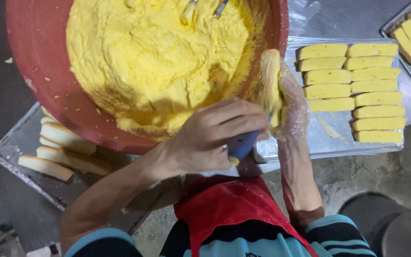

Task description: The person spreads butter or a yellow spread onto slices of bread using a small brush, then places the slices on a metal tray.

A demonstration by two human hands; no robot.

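Fingers (234, 114) of the left hand (205, 138) are closed around a blue-handled spreading tool (242, 144), just below the rim of a large red bowl (39, 62). That bowl, heaped with thick yellow cream (158, 52), serves as the landmark. Immediately right of the bowl, the right hand (288, 102), covered by a thin clear plastic glove, is curled around an upright bread slice (269, 81) coated in cream. Further right of the bowl, a metal tray (329, 143) carries two columns of coated slices (353, 90). Below and left of the bowl, another tray (20, 143) carries plain pale slices (63, 152).

Cream could be dropped onto the red apron (234, 204) or the floor, judging by how loaded the slice is and how slippery the glove looks. The bowl overhangs the plain slices, so drips could soil them. Little room is left between the bowl rim and the tray of coated slices; bare tray metal is seen only along its lower left.
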